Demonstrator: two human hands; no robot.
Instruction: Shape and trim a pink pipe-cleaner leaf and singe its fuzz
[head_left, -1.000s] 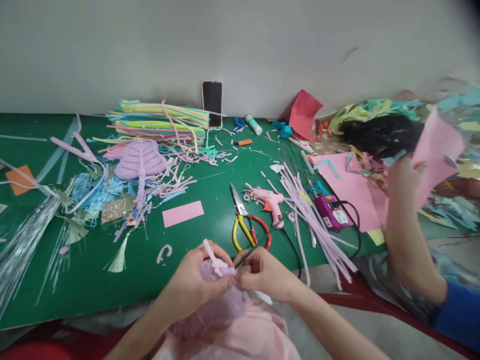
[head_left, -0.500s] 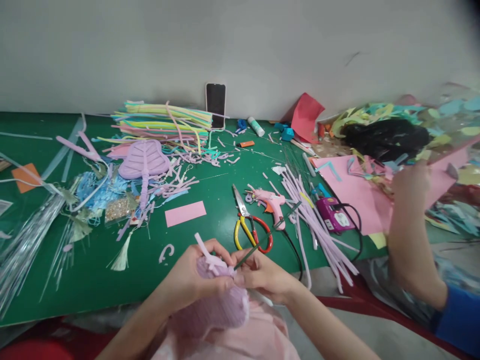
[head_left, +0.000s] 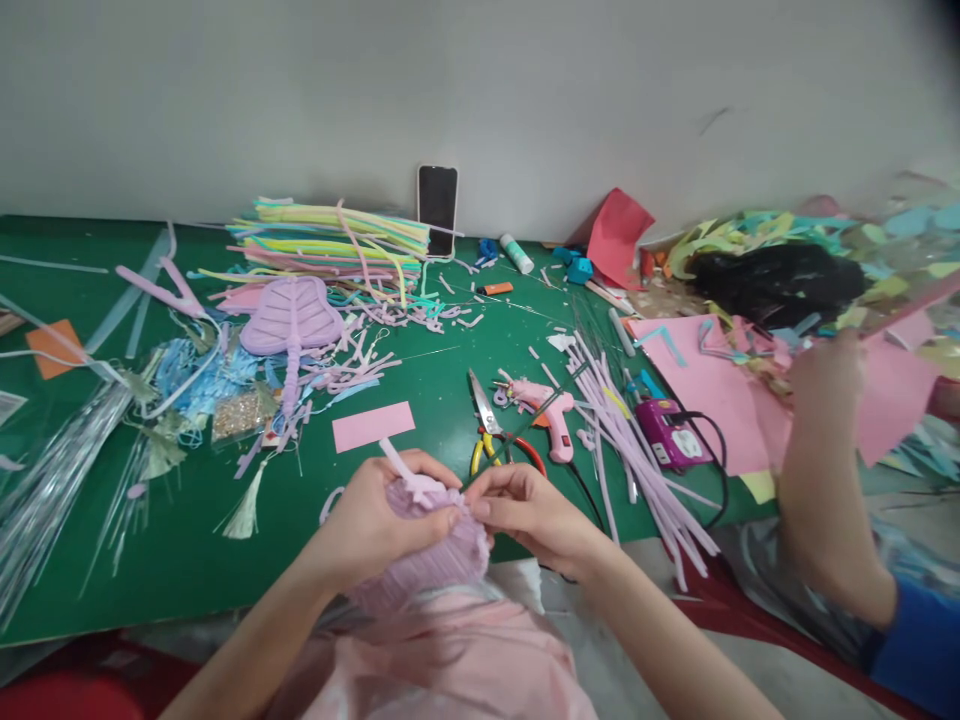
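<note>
A fuzzy lilac piece (head_left: 435, 560) with a lighter strip poking up from its top is held between both hands near the table's front edge. My left hand (head_left: 375, 520) wraps round its left side, thumb across the front. At its upper right edge, my right hand (head_left: 529, 510) is pinched; a thin dark green stem (head_left: 517, 432) runs from between the fingers up and to the right. The stem passes over the scissors (head_left: 487, 415) and the pink glue gun (head_left: 551, 408). The fingertips hide where stem and lilac piece meet.
Lilac pipe cleaners (head_left: 637, 450) and a purple power box (head_left: 667, 432) lie right. Left are a lilac leaf shape (head_left: 289, 318), silver strands (head_left: 67, 480) and a pink card (head_left: 373, 426). Another person's arm (head_left: 832, 470) reaches in at the right, over pink sheets (head_left: 739, 430).
Both my hands have risen slightly with the lilac piece, and the stem has tilted and now crosses the glue gun. The other person's pink sheet has shifted.
</note>
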